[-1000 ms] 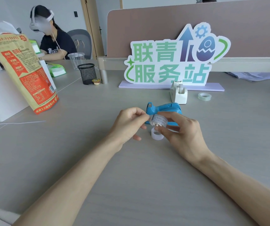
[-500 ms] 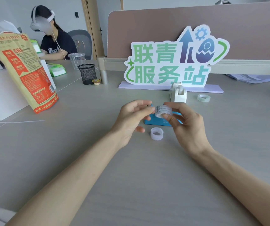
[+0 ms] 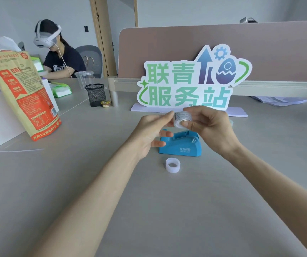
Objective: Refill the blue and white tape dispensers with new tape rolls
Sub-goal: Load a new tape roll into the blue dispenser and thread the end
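My right hand [image 3: 211, 127] holds a clear tape roll [image 3: 182, 118] in the air, thumb on its core, above the blue tape dispenser [image 3: 181, 145] that stands on the table. The left hand [image 3: 151, 132] pinches the roll's left edge with thumb and forefinger, its other fingers spread. A white plastic tape core [image 3: 172, 165] lies on the table in front of the blue dispenser. The white dispenser is hidden behind my hands.
A green and blue cut-out sign [image 3: 191, 80] stands behind my hands. An orange paper bag [image 3: 21, 93] leans at the left, with a black mesh pen cup [image 3: 95, 94] beyond it. A person with a headset [image 3: 56, 52] sits at the far left desk.
Both hands have lifted the tape roll up and away from the blue dispenser, which now shows in full below them. The white dispenser and the far roll are now hidden behind my hands.
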Action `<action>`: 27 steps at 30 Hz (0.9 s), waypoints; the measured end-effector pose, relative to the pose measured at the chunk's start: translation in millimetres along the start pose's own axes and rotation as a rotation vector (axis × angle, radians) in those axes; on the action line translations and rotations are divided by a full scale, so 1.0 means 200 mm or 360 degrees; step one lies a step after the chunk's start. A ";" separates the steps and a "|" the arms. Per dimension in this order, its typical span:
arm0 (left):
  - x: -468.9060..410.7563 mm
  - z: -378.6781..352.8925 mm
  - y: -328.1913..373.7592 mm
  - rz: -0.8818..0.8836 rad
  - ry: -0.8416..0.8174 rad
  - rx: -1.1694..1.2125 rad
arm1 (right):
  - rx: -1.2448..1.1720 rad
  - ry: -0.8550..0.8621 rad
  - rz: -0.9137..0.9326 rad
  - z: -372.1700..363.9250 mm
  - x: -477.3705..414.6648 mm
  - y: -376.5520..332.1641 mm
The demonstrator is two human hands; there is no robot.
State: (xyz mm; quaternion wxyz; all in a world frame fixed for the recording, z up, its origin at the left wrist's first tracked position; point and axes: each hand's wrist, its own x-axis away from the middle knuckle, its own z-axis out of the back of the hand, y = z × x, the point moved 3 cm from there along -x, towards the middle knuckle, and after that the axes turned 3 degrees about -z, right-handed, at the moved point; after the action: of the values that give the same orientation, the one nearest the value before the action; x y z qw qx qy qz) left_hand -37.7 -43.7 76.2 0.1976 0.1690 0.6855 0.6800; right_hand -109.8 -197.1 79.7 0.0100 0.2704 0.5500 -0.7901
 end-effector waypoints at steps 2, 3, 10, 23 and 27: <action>0.00 0.01 -0.01 -0.0017 -0.0013 -0.0028 | 0.0004 0.0004 0.0013 0.01 0.00 0.01; 0.00 0.02 -0.02 -0.0026 0.0012 -0.0051 | 0.0024 0.0000 -0.0003 0.01 0.00 0.03; -0.04 0.00 -0.07 -0.0196 0.0202 -0.0300 | 0.0104 -0.0012 -0.0105 0.04 -0.02 0.08; -0.09 -0.04 -0.16 -0.0545 0.0321 -0.0914 | 0.0577 -0.0023 -0.0004 0.08 -0.03 0.09; -0.10 -0.06 -0.17 -0.0625 0.0336 -0.0922 | 0.0644 -0.0011 0.0070 0.08 -0.04 0.10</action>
State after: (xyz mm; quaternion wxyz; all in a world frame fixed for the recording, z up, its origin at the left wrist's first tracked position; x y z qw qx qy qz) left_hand -25.7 -63.8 43.8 0.2923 -0.0998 0.5005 0.8087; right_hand -104.2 -220.9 69.5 -0.0254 0.2760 0.3740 -0.8850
